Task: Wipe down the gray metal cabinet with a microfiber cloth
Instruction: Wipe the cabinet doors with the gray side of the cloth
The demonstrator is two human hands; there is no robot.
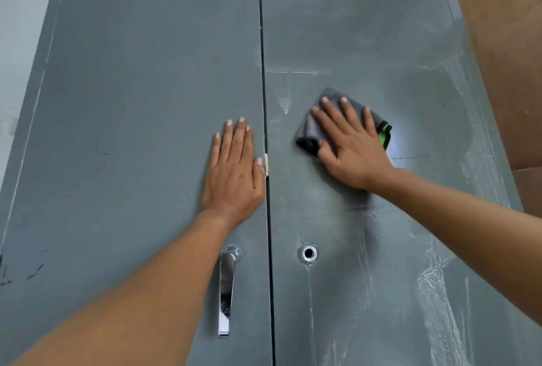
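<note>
Right hand (349, 142) presses one cloth (381, 128) flat-fingered; left hand (234, 172) flat on two-door cabinet (132, 87).

Hands (234, 166) — cloth (346, 119) (gray) — on cabinet (146, 72)

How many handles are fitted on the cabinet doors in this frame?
1: a chrome lever handle on the left door. The right door shows only an empty round hole at matching height.

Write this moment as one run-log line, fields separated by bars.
left hand: flat on left door | right hand: pressing gray cloth on right door | handle: untouched | smears: lower right
</note>
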